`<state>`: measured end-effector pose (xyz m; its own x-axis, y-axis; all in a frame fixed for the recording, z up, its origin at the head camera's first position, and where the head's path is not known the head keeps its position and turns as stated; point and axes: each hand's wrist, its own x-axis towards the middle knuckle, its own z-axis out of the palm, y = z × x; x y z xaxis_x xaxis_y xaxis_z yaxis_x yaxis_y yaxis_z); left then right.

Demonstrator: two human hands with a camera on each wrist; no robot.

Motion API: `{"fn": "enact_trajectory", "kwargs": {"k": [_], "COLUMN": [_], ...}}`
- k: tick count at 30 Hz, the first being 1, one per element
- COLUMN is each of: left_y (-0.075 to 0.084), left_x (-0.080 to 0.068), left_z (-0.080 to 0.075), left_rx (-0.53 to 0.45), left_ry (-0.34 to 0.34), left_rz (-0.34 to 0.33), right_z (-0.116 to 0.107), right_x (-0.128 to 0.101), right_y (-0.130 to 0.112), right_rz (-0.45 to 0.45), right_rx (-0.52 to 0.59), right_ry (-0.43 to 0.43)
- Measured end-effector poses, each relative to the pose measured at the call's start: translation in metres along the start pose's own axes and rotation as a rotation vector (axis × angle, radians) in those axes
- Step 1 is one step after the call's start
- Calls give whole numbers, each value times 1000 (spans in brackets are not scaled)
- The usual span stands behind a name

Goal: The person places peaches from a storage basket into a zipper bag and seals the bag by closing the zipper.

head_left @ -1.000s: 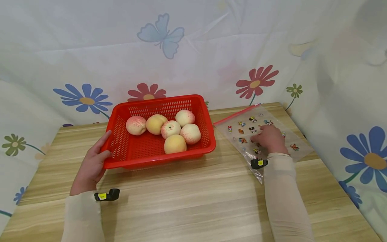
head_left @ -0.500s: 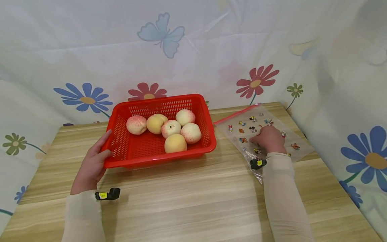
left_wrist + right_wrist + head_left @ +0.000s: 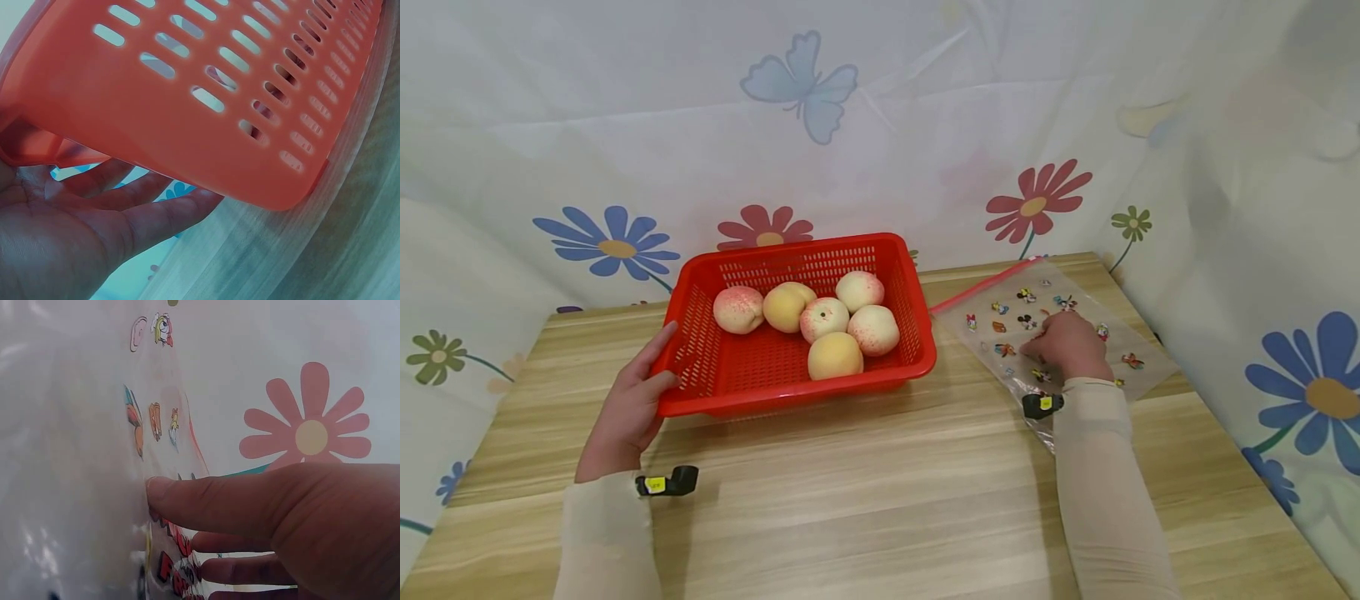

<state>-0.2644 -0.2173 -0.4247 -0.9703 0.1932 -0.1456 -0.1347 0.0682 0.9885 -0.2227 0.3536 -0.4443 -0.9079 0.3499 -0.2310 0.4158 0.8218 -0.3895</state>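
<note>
left hand (image 3: 625,408) flat against basket (image 3: 797,392) at its 9 o'clock; right hand (image 3: 1067,346) pinching bag (image 3: 1138,350), basket's 3 o'clock.

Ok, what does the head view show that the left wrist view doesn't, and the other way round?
Only the head view shows the six peaches inside the basket, the right hand resting on the clear printed zip bag, and the wooden table as a whole. Only the left wrist view shows the fingers lying straight beneath the basket's rim, and the slots up close. Both show the left hand touching the left end of the red basket on the table.
</note>
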Motion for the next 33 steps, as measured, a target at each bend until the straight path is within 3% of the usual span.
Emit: {"fn": "enact_trajectory", "kwargs": {"k": [14, 24, 33], "left_y": [0, -1, -1], "left_x": [0, 1, 1], "left_z": [-1, -2, -1], "left_rx": [4, 6, 1], "left_ry": [-1, -1, -12], "left_rz": [-10, -9, 1], "right_z": [-7, -5, 1], "right_x": [-5, -4, -3], "right_y": [-2, -4, -6], "right_rz": [-20, -3, 14], "right_rx": [42, 83, 72], "right_ry": [-49, 41, 39]}}
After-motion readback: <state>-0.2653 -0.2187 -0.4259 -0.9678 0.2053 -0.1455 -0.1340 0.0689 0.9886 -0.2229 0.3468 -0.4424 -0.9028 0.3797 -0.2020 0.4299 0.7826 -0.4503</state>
